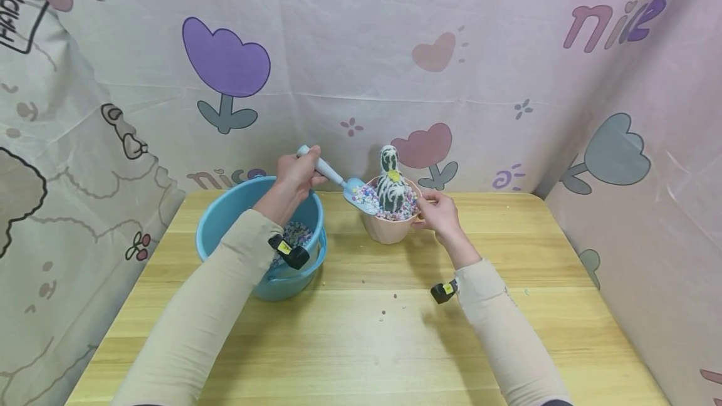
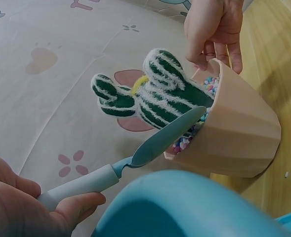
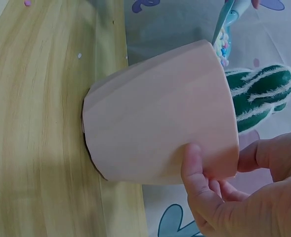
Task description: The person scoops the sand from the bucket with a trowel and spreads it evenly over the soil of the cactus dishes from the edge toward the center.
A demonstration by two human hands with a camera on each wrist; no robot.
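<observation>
A peach-pink pot [image 1: 389, 227] [image 2: 239, 133] [image 3: 160, 131] stands on the wooden table [image 1: 361, 324]. It holds a green-and-white toy cactus [image 1: 390, 183] [image 2: 157, 96] [image 3: 261, 96] set in coloured beads [image 1: 366, 194]. My left hand [image 1: 296, 174] [image 2: 21, 207] grips the pale handle of a blue scoop [image 1: 352, 192] [image 2: 155, 143] [image 3: 224, 22]. The scoop's blade rests at the pot's left rim, loaded with beads. My right hand [image 1: 437, 212] [image 2: 214, 29] [image 3: 234, 197] holds the pot's right rim between thumb and fingers.
A blue bucket [image 1: 262, 237] [image 2: 185, 207] with coloured beads in it stands left of the pot, under my left forearm. Loose beads [image 1: 389, 306] dot the table. Printed cloth walls close in the back and both sides.
</observation>
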